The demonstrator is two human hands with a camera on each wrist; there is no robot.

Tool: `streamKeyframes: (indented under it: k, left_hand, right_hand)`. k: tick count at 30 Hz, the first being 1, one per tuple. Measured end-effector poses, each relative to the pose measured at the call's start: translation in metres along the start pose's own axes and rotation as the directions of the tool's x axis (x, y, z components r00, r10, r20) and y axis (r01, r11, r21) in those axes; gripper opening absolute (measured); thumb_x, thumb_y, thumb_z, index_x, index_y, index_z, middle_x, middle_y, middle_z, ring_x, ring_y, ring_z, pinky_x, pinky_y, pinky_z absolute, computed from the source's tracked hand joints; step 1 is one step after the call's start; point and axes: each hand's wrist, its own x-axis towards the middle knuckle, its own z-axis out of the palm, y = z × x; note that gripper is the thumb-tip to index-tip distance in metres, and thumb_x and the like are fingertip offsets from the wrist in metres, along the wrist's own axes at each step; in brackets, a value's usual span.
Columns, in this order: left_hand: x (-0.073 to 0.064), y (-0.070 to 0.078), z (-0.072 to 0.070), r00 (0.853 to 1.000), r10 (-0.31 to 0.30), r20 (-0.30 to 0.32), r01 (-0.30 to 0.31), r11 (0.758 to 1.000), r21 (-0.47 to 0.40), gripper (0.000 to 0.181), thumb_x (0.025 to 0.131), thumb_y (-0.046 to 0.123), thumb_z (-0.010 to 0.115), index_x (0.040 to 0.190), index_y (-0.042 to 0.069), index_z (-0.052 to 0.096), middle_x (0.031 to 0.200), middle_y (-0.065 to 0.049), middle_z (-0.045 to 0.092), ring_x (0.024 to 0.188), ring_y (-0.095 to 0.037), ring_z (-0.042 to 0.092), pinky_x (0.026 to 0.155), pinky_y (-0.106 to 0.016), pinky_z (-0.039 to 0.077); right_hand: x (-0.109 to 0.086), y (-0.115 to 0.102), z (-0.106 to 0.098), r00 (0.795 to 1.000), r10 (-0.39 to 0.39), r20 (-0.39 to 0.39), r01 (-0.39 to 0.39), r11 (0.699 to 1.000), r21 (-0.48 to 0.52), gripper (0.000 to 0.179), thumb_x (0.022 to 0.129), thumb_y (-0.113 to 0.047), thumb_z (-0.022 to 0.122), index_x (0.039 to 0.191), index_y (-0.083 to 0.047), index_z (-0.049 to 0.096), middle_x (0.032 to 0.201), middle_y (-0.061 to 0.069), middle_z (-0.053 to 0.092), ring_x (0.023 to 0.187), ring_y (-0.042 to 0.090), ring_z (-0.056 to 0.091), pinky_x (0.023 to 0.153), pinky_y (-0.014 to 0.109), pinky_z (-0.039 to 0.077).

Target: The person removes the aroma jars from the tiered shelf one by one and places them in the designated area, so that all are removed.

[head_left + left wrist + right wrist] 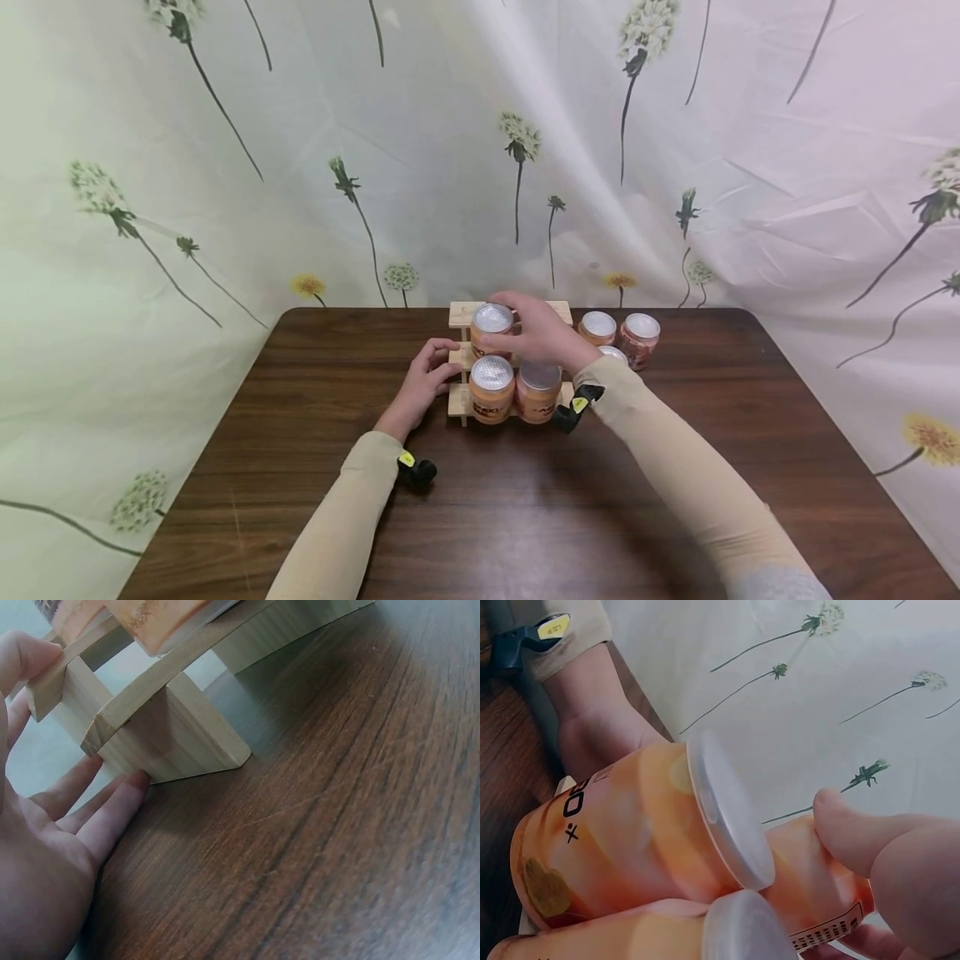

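Note:
A stepped wooden rack (457,400) stands near the table's far edge. My left hand (422,385) grips its left end; in the left wrist view the fingers (120,814) touch the side of the wood. My right hand (546,335) holds an orange can (492,327) with a silvery lid at the left of the middle step; the thumb (855,836) lies against its side in the right wrist view. On the lowest step, an orange can (492,392) and a reddish can (537,393) stand side by side. My right hand partly hides the upper steps.
To the right of the rack, an orange can (597,327), a reddish can (640,340) and another can (614,354) stand close together, the last partly behind my right wrist. The brown table (480,517) reaches a flower-printed curtain (450,167) behind.

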Motion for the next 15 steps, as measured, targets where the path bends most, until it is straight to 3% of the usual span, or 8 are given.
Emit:
streamKeyframes:
  k: [15]
  left_hand:
    - [0.0004, -0.0014, 0.0009, 1.000, -0.013, -0.007, 0.013, 1.000, 0.013, 0.038, 0.104, 0.015, 0.064, 0.139, 0.010, 0.051, 0.146, -0.018, 0.053, 0.117, -0.025, 0.060, 0.085, -0.033, 0.055]
  right_hand:
    - [-0.0026, 0.0037, -0.0007, 0.994, 0.082, -0.071, -0.073, 0.990, 0.122, 0.057, 0.087, -0.036, 0.088, 0.132, -0.013, 0.062, 0.117, 0.004, 0.068, 0.104, 0.021, 0.067, 0.088, 0.042, 0.056]
